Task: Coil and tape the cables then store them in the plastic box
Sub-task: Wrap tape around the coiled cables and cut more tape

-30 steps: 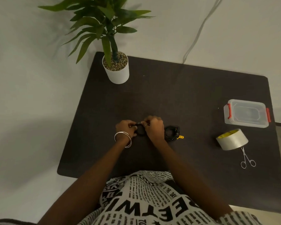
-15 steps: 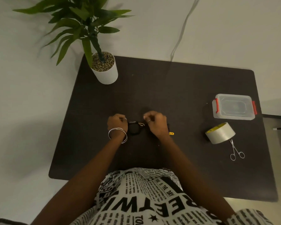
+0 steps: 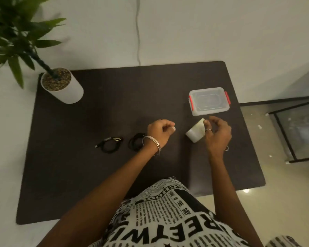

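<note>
Both hands empty: left hand [image 3: 160,131] fingers curled; right hand [image 3: 217,133] fingers loosely apart (over tape roll [image 3: 195,133]).

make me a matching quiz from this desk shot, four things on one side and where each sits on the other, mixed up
Things:
1. potted plant
2. plastic box
3. tape roll
4. coiled cables

Places:
a. just below the box, beside the right hand
b. far left corner of the dark mat
c. flat on the mat, to the left of the left hand
d. far right part of the mat, lid on, red clips at its ends

Pairs: 1-b, 2-d, 3-a, 4-c
</note>
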